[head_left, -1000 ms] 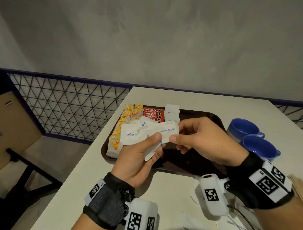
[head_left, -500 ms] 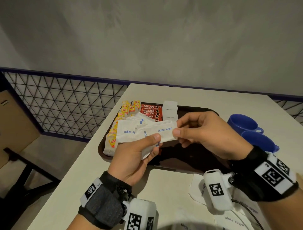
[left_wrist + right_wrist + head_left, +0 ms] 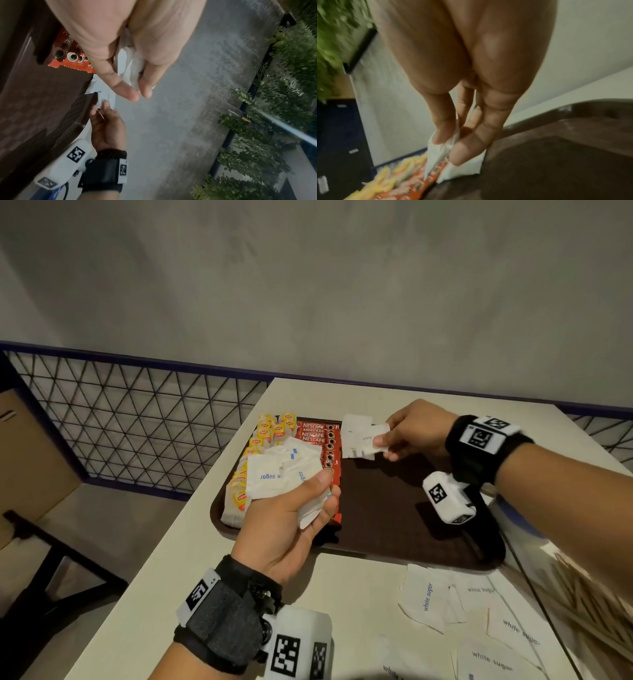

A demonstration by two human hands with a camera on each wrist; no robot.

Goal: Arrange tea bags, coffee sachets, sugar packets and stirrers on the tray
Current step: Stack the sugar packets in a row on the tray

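Observation:
A dark brown tray [image 3: 404, 518] lies on the pale table. Along its left side stand yellow tea bags [image 3: 270, 429] and a row of red coffee sachets [image 3: 317, 436]. My left hand [image 3: 291, 508] grips a fan of several white sugar packets [image 3: 284, 470] above the tray's left part. My right hand [image 3: 411, 433] pinches one sugar packet [image 3: 371, 438] over a small pile of white packets [image 3: 356, 436] at the tray's far edge. In the right wrist view thumb and finger pinch the packet [image 3: 443, 147]. The left wrist view shows packets [image 3: 128, 65] between my fingers.
Loose sugar packets [image 3: 472, 611] lie on the table in front of the tray. Wooden stirrers [image 3: 589, 601] lie at the right edge. A blue cup [image 3: 513, 515] shows partly behind my right forearm. A wire-mesh railing [image 3: 137, 419] runs along the table's left.
My right hand has drawn one sugar packet out of the fan in my left hand and carried it right and away to the pile at the tray's far edge. The left hand stayed.

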